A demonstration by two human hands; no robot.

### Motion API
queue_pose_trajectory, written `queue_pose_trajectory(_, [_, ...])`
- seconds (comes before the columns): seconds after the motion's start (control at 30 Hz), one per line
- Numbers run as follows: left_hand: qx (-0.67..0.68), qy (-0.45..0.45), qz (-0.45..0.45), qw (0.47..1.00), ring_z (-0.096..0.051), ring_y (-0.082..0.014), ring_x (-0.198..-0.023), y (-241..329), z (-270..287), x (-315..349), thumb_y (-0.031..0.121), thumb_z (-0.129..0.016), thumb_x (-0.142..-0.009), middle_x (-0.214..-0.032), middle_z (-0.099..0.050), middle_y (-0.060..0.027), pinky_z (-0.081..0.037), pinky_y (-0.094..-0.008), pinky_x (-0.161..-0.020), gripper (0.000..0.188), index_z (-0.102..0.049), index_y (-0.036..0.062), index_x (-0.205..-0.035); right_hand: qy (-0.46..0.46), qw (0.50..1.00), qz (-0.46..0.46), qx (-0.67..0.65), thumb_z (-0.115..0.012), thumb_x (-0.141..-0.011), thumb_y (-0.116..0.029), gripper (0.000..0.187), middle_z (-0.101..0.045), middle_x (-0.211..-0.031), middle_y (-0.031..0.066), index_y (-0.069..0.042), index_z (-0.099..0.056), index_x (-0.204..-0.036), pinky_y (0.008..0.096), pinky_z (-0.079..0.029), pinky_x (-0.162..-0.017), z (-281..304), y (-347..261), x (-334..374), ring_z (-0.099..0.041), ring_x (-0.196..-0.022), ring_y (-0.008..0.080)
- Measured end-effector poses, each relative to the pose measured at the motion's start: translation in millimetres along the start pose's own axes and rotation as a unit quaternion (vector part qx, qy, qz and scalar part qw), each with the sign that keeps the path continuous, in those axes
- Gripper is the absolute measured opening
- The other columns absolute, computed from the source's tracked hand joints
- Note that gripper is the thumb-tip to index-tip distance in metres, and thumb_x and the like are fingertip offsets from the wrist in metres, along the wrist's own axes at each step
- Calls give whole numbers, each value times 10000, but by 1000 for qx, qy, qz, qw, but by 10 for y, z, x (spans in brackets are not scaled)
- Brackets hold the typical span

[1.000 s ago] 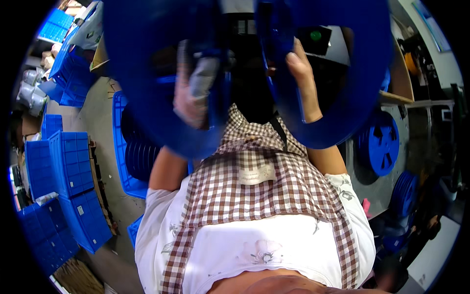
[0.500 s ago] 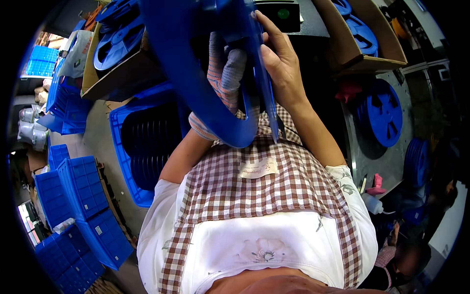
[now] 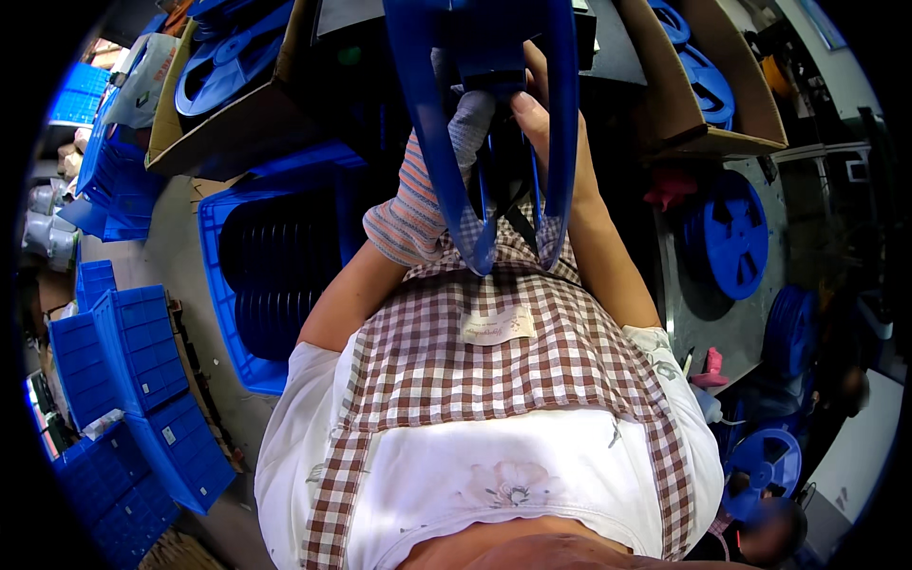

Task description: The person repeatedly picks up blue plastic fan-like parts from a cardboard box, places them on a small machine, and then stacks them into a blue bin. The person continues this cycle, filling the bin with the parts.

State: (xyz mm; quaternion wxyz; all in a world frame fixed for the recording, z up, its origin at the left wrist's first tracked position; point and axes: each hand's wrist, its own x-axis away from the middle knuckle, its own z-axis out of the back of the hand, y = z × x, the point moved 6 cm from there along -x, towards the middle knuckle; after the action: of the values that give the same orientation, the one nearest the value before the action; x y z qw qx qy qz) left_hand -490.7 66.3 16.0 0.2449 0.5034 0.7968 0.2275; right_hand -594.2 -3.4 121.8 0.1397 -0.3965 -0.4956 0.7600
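While we look down, our left hand and our right hand hold a big blue reel up in front of us. Our left hand wears a striped glove, and our right hand is bare. Our gloved fingers are bent in close to the middle of the reel. Our right thumb is near the other side of that middle, with one finger just past it. Some of our fingers hide behind the blue sides, so we cannot tell how hard we squeeze. The two round sides stand on edge, one to the left of our fingertips and one to the right.

Nearer to us than our fingers is our checked apron. Left of our fingers, a blue tub holds rows of black discs. Much farther left, blue crates are piled up. Ahead and left of our fingers, a brown box has blue wheels in it. Ahead and right of our fingers, another brown box has more of them. Right of our fingers, a round blue stack sits on a grey table, with something red just beside it.
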Motion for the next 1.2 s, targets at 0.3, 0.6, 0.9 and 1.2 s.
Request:
queue_pose_trajectory(0.3, [-143, 9, -81, 986, -512, -184, -1170, 97, -158, -61, 197, -524, -951, -1264, -481, -107, -500, -289, -929, 583, -231, 137, -1451, -3, 1000, -14, -25, -546, -870, -402, 565, -474, -906, 48, -132, -476, -1362, 280, -434, -767, -10, 16, 18, -486, -819, 138])
queue_pose_trajectory(0.6, [-230, -52, -195, 952, -490, -210, -1188, 466, -710, 7, 281, -611, -898, -1387, -396, -108, -460, -339, -980, 755, -146, 198, -1487, -4, 999, -25, -43, -547, -858, -389, 599, -479, -948, 42, -125, -441, -1385, 284, -463, -794, -36, -85, 7, -524, -878, 133])
queue_pose_trajectory(0.9, [-275, -26, -201, 940, -508, -223, -1166, 454, -732, 63, 293, -624, -887, -1384, -399, -123, -466, -349, -972, 775, -141, 205, -1488, -21, 999, -18, -25, -554, -854, -375, 601, -489, -953, 38, -126, -435, -1388, 282, -474, -777, 18, -17, 14, -535, -869, 128])
queue_pose_trajectory(1.2, [-254, -22, -157, 954, -508, -211, -1156, 513, -796, 73, 281, -609, -902, -1341, -436, -111, -447, -342, -986, 757, -139, 200, -1489, -31, 996, -34, -73, -561, -852, -309, 597, -487, -953, 41, -119, -417, -1400, 249, -486, -723, -58, 3, 9, -528, -849, 103])
